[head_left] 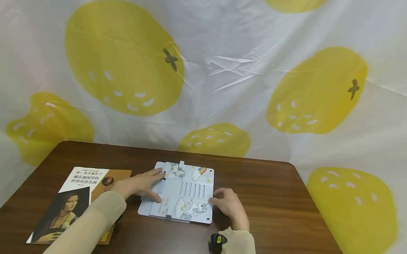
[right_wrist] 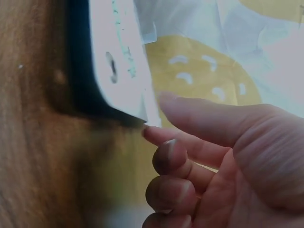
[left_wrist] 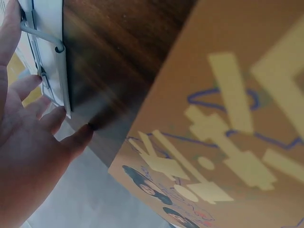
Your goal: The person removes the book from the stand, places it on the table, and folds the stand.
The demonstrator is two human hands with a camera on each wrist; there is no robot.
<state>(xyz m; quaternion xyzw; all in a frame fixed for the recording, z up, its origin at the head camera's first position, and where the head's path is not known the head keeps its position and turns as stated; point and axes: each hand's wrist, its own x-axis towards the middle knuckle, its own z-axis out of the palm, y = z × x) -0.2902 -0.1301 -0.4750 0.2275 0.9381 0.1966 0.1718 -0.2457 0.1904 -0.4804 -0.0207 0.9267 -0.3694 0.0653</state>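
Observation:
A white book stand [head_left: 191, 193] with unicorn and rainbow pictures and a row of slots lies flat on the table. My left hand [head_left: 141, 185] reaches over its left part, thumb and fingers spread on the panel. In the left wrist view, that hand [left_wrist: 35, 147] has its fingers stretched beside a bent wire piece [left_wrist: 42, 35] of the stand. At the right edge, my right hand [head_left: 230, 205] pinches the rim between thumb and curled forefinger. The right wrist view shows the stand's corner [right_wrist: 121, 80] at the fingertips, with the other fingers [right_wrist: 171, 194] curled.
A book [head_left: 60, 215] with a painted portrait on its cover lies at the left of the brown wooden table [head_left: 281, 223]. A dark band [head_left: 218, 239] is on the right wrist. Behind the table hangs a white curtain [head_left: 224, 66] printed with yellow fruit.

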